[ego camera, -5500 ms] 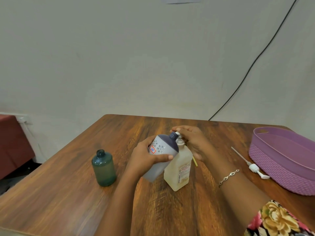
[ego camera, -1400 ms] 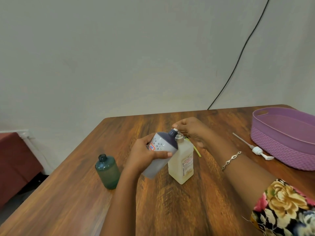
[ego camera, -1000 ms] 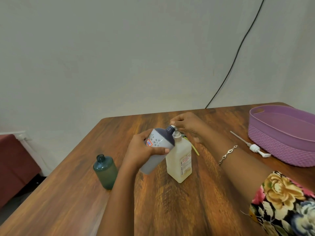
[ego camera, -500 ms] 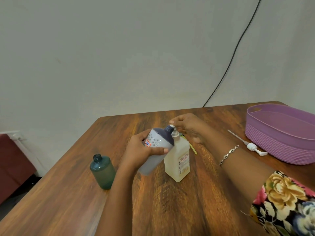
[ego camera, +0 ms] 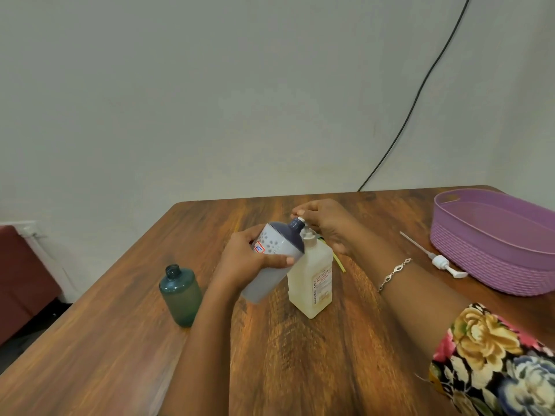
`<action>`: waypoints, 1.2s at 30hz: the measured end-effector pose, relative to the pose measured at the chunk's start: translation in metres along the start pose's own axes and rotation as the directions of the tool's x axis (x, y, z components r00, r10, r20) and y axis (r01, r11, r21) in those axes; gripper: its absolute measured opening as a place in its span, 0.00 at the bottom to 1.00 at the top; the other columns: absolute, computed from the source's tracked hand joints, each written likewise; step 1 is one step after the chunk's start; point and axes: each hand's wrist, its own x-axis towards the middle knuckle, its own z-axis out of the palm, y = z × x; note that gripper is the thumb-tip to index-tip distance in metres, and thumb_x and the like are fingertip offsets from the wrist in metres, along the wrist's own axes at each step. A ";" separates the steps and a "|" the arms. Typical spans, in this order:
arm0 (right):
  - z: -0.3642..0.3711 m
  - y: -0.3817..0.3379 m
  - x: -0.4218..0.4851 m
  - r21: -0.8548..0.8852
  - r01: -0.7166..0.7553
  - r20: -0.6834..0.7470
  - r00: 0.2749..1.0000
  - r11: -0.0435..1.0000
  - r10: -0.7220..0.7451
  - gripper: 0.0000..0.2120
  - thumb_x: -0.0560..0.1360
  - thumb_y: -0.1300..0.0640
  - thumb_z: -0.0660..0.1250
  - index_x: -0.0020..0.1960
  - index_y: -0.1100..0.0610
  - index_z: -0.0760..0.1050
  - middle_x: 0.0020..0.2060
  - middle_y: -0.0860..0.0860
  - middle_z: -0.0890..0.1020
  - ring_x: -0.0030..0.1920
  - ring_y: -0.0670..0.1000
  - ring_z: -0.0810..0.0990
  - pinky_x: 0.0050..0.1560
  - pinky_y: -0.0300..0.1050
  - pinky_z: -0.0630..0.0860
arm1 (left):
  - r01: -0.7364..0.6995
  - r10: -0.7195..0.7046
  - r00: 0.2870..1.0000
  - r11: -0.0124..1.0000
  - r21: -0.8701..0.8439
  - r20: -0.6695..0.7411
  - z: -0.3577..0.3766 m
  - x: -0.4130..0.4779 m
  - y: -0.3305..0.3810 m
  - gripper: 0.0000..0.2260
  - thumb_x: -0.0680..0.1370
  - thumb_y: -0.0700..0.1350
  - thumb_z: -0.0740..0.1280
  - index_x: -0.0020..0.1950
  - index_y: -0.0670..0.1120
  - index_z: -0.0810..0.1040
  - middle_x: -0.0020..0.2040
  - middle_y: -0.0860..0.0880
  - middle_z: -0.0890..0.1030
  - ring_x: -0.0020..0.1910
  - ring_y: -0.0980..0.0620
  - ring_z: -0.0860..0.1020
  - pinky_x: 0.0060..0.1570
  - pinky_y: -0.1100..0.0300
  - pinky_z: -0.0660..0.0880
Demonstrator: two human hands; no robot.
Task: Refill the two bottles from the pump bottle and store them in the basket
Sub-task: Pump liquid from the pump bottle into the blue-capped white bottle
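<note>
Left grip (ego camera: 249, 261) is clamping the tilted grey bottle (ego camera: 277, 249) at the spout, while right grip (ego camera: 326, 223) is curling over the head of the pump bottle (ego camera: 312, 280) on the counter (ego camera: 300, 370). I'm judging the first refill underway, calling for steady presses next.

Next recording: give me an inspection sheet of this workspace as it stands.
Surface: wooden table, no spills seen.
Job's things: pump bottle upright; grey bottle tilted, mouth at the pump spout; teal bottle uncapped, upright, apart at left; purple basket at right, no bottle seen inside.
Clutter: loose pump with tube beside the basket; yellow strip behind the pump bottle.
Hands: left hand grips the grey bottle; right hand holds the pump head.
Cables: black cable runs down the wall.
Surroundings: plain wall; maroon furniture at left.
</note>
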 end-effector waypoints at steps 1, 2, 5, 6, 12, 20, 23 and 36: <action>0.001 0.003 -0.001 0.003 0.007 0.004 1.000 1.000 -0.007 0.08 0.77 0.63 0.62 0.54 0.64 0.77 0.53 0.59 0.80 0.53 0.56 0.78 0.56 0.48 0.76 | 0.010 -0.010 1.000 1.000 -0.020 0.006 0.001 -0.001 -0.002 0.14 0.64 0.43 0.77 0.43 0.53 0.77 0.39 0.54 0.80 0.37 0.56 0.78 0.31 0.67 0.72; 0.001 0.005 -0.001 0.009 0.006 0.014 1.000 1.000 -0.006 0.09 0.78 0.62 0.62 0.54 0.64 0.77 0.51 0.58 0.80 0.52 0.55 0.78 0.56 0.49 0.75 | 0.011 -0.011 1.000 1.000 -0.029 0.011 0.002 -0.002 -0.004 0.14 0.64 0.43 0.77 0.45 0.53 0.77 0.39 0.53 0.80 0.38 0.55 0.78 0.31 0.67 0.73; -0.002 0.008 -0.002 0.036 -0.022 0.049 0.999 0.999 0.021 0.07 0.78 0.62 0.62 0.51 0.63 0.77 0.45 0.57 0.80 0.45 0.52 0.78 0.48 0.46 0.76 | 0.002 -0.002 1.000 1.000 -0.006 0.021 0.004 -0.003 -0.006 0.17 0.65 0.43 0.77 0.50 0.52 0.77 0.43 0.53 0.81 0.42 0.53 0.79 0.37 0.62 0.76; -0.002 0.009 -0.002 0.045 -0.030 0.049 0.998 0.999 0.028 0.07 0.77 0.62 0.62 0.50 0.63 0.77 0.43 0.56 0.80 0.44 0.52 0.78 0.47 0.46 0.76 | -0.002 0.002 1.000 1.000 0.001 0.019 0.003 -0.003 -0.005 0.17 0.65 0.43 0.77 0.50 0.52 0.77 0.44 0.52 0.81 0.42 0.52 0.79 0.39 0.59 0.76; -0.008 -0.003 -0.004 0.105 -0.041 0.032 0.999 0.994 0.038 0.09 0.76 0.62 0.65 0.54 0.65 0.76 0.44 0.57 0.81 0.44 0.52 0.79 0.43 0.41 0.75 | -0.011 0.012 1.000 0.999 0.047 -0.022 0.000 0.001 0.004 0.15 0.64 0.45 0.78 0.45 0.52 0.75 0.41 0.54 0.78 0.41 0.54 0.77 0.36 0.61 0.72; -0.001 0.005 -0.005 0.115 -0.073 0.037 0.997 0.991 0.069 0.06 0.76 0.63 0.64 0.49 0.64 0.77 0.44 0.58 0.81 0.42 0.53 0.79 0.42 0.45 0.78 | 0.016 -0.015 1.000 0.999 0.048 -0.007 0.003 -0.001 -0.004 0.18 0.64 0.45 0.78 0.50 0.53 0.76 0.43 0.54 0.79 0.43 0.54 0.78 0.43 0.55 0.75; -0.002 0.003 -0.006 0.108 -0.055 0.048 0.998 0.993 0.050 0.06 0.76 0.63 0.63 0.51 0.65 0.77 0.44 0.58 0.80 0.43 0.53 0.79 0.44 0.45 0.77 | 0.016 -0.015 1.000 0.997 0.081 -0.011 0.001 0.000 0.000 0.19 0.64 0.45 0.78 0.51 0.52 0.75 0.41 0.55 0.77 0.41 0.56 0.76 0.41 0.57 0.74; -0.002 0.003 -0.003 0.145 -0.113 0.058 0.993 0.983 0.105 0.05 0.76 0.64 0.64 0.49 0.63 0.77 0.45 0.59 0.80 0.43 0.53 0.80 0.41 0.45 0.78 | 0.024 -0.024 1.000 0.999 0.044 0.000 0.002 -0.001 -0.003 0.18 0.64 0.44 0.78 0.50 0.53 0.76 0.42 0.55 0.79 0.42 0.54 0.77 0.39 0.59 0.74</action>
